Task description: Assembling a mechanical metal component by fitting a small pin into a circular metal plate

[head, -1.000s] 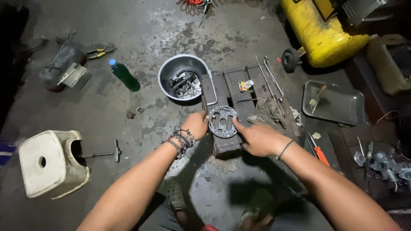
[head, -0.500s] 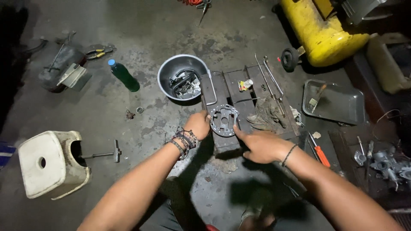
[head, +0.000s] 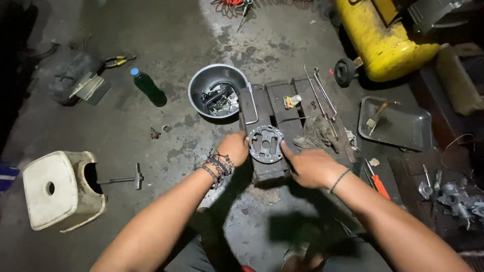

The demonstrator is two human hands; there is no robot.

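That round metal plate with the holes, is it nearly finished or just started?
Looks mid-way, though it is hard to say. Done: loose parts already sit in the metal bowl. In hand: the left hand and right hand grip the round metal plate at its edges over the dark wooden stand. Left: more grey parts wait at the right, and the orange-handled screwdriver lies unused.

A metal disc [head: 265,143] rests on a low stand [head: 272,108] between both hands, bowl [head: 218,91] behind-left, tray [head: 396,123] right, stool [head: 60,189] far left.
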